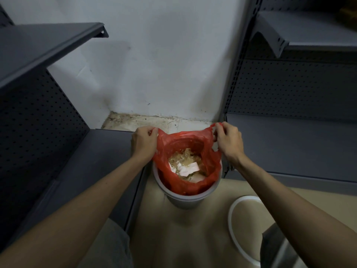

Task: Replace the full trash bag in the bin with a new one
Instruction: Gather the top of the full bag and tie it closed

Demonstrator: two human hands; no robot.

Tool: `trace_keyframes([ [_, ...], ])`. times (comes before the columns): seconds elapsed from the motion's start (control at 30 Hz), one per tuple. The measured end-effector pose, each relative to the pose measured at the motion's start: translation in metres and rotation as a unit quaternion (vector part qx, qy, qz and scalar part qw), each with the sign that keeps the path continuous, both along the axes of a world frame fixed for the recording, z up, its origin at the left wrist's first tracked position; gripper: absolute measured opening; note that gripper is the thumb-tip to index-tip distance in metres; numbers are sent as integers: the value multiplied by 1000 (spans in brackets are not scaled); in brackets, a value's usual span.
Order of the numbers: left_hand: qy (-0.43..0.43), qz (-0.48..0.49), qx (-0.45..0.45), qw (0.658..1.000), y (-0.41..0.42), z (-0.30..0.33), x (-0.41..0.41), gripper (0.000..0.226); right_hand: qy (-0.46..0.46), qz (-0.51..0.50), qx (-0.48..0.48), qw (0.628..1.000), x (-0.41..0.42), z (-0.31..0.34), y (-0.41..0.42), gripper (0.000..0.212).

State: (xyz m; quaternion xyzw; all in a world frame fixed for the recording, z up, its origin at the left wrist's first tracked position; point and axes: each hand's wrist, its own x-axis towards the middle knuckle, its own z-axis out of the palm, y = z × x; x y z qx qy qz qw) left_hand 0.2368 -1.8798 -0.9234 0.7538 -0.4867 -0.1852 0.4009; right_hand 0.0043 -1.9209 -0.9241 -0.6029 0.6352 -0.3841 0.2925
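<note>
A round grey bin (185,200) stands on the floor between two shelving units. A red trash bag (166,151) sits inside it, its mouth open, with crumpled paper and pale scraps (185,165) showing within. My left hand (144,142) pinches the bag's left handle, lifted above the rim. On the other side my right hand (229,141) pinches the right handle at about the same height. The bag's lower part stays hidden inside the bin.
Dark grey perforated metal shelves (42,117) flank the bin at left and at right (293,89). A white wall (154,64) stands behind, with a stained floor strip at its base. A white ring-shaped bin rim (231,225) lies on the beige floor at lower right.
</note>
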Motion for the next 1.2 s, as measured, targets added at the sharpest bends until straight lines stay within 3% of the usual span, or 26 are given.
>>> trace_keyframes([
  [0.2,3,-26,-45,999,10,7,-12,36,5,26,-59,998,-4,9,-2,30],
  [0.5,-31,-68,-95,993,2,11,-32,35,-229,126,-9,965,19,23,2,26],
  [0.77,37,-133,-72,988,-4,9,-48,16,-107,248,102,957,43,13,11,34],
  [0.83,30,-148,-80,985,-2,8,-50,15,-77,286,90,951,52,10,16,25],
  [0.9,29,-173,-84,981,0,7,-51,14,-84,312,74,944,61,4,20,11],
  [1.03,62,-196,-98,974,3,2,-48,3,-117,277,76,951,74,-5,20,28],
  [1.13,163,-179,-31,970,10,-6,-37,41,-160,237,122,950,69,-7,20,42],
  [1.2,129,-207,30,969,14,-17,-32,65,-184,229,140,946,65,-8,20,45],
])
